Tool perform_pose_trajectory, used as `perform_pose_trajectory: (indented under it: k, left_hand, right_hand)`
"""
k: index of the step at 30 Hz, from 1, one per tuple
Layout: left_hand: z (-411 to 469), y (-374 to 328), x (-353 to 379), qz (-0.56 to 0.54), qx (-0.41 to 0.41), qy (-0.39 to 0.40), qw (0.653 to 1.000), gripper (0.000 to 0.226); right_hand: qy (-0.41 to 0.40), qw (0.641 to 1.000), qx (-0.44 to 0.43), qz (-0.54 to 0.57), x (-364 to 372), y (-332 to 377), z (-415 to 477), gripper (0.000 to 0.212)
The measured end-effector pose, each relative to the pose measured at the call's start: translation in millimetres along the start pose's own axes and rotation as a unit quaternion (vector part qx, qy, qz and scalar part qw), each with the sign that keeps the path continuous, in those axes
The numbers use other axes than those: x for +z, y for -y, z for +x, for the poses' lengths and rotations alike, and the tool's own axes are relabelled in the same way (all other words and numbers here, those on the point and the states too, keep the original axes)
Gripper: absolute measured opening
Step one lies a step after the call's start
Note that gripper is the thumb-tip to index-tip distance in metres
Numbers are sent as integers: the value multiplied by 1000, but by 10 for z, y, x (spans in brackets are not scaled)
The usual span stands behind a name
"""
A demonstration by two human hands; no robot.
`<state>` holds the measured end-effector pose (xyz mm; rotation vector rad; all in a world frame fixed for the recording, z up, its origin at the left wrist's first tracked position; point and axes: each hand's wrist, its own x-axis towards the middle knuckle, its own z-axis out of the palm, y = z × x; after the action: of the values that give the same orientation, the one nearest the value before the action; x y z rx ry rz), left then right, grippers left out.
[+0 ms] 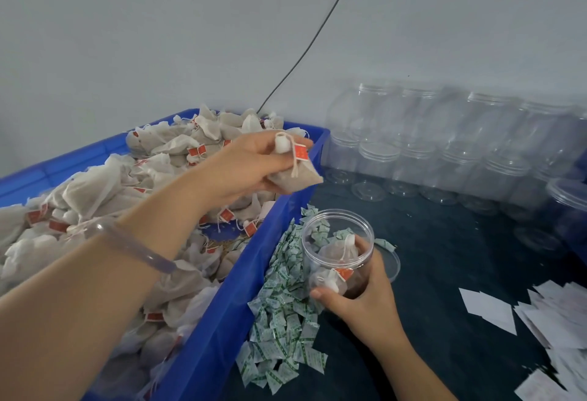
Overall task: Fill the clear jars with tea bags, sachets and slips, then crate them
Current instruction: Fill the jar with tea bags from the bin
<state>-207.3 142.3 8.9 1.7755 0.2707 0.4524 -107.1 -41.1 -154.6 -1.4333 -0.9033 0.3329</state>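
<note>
Tea bags look like the step in hand: the left hand (251,162) is up over the bin's (222,321) right rim, fingers curled round one tea bag (295,175) with its red tag dangling, lifted high enough to clear the rim, I'd guess. The right hand (359,299) is wrapped round the jar (336,254) just beside the bin, mouth up and open, so it's a short trip across. Can't tell if the jar sits on the worktop (444,273) or hangs just off it. A couple of bags are inside, so it's early days. Sachets (282,305) are heaped against the bin's outer wall and slips (556,321) lie at the right edge, handy for the next steps. Empty jars (444,152) are stacked along the back edge, out of the way.
</note>
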Motion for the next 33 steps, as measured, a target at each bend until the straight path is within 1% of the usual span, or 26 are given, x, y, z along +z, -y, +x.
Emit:
perform_pose_trajectory:
  k: [2,4,6,8,9,10,11,12,13,14,15,17,18,19,20,22,24,26,29,31,33]
  left_hand:
    - [0,-8,192,82,50,-18,995,24]
    - [-8,38,381,128,83,-5,988,21]
    - [-28,100,528,188,75,43,978,17]
    - [-18,150,563,234,53,104,965,22]
    - [0,146,528,238,49,119,963,23]
    - [41,143,458,238,54,106,964,21]
    - [119,152,355,251,62,61,964,17]
    - [215,173,223,287,61,-2,956,17]
    - [313,220,72,349,39,-60,934,22]
    - [403,289,-76,423,-5,-93,901,28]
    - [478,392,-221,487,-57,-96,866,33]
    - [558,630,-445,569,-139,-59,808,34]
    - [567,732,-513,595,-160,-42,787,35]
    - [571,820,-567,604,-170,-38,778,37]
    - [576,898,-609,599,-170,-46,782,36]
    - [580,986,-652,588,-156,-73,790,26]
    - [580,1016,-667,590,-135,-98,790,19]
    - [565,979,-673,555,-111,-130,814,13]
    - [544,846,-700,493,-73,-184,847,19]
    - [516,727,-702,463,-55,-214,859,19]
    - [471,557,-662,446,-37,-235,863,28]
  right_hand:
    - [-2,1000,1,3,0,-1,-2,83]
    - [-4,1000,0,2,2,-8,0,83]
    - [-7,1000,3,2,-3,-26,2,82]
    - [-9,1000,11,6,-4,-39,0,87]
    - [-11,1000,14,4,-6,-41,-1,90]
    - [-13,1000,14,3,-9,-39,-2,92]
    - [-15,1000,11,2,-10,-34,-3,92]
    - [-15,1000,7,2,-9,-27,-5,91]
    - [-14,1000,4,2,-8,-21,-6,91]
    - [-12,1000,2,3,-8,-15,-5,92]
    - [-8,1000,3,7,-9,-14,-7,94]
    - [4,1000,8,18,-20,-30,-5,101]
    - [7,1000,8,22,-21,-40,-5,102]
    - [8,1000,6,25,-23,-48,-5,103]
    - [7,1000,4,23,-20,-49,-2,102]
    - [3,1000,-1,14,-19,-41,4,95]
    - [4,1000,-6,11,-19,-35,10,89]
    - [2,1000,-11,13,-22,-44,10,87]
    - [-3,1000,-20,9,-16,-39,8,86]
    - [-5,1000,-23,5,-9,-45,11,85]
    - [-11,1000,-21,3,-5,-49,12,85]
